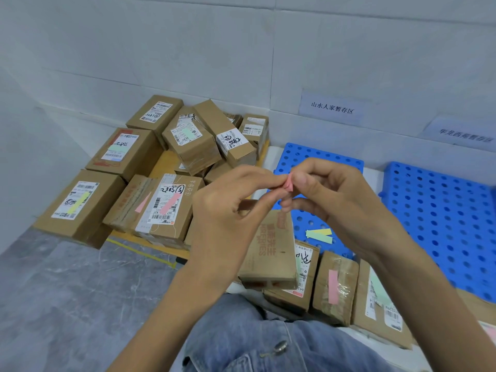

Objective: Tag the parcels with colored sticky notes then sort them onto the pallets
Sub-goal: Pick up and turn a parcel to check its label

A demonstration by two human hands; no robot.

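- Note point(289, 185), pink and sticky, is sitting mid-view, with both my hands pinching it.
- My left hand point(230, 210) is gripping its left edge, my right hand point(330, 194) its right edge, fingers curled.
- At 6 o'clock, a brown parcel point(268, 253) is lying.
- At 4 o'clock, green and yellow notes point(319, 235) are resting on a blue pallet point(324, 161).
- At 10 o'clock, tagged parcels point(166, 208) are crowding a yellow pallet point(161, 167).

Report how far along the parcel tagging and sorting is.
Done: several parcels on the yellow pallet carry notes, such as the yellow-tagged box and the pink-tagged box.
In hand: the left hand and right hand pinch a pink sticky note between them.
Left: the plain box below the hands shows no note. The nearer blue pallet visibly bears only spare notes.
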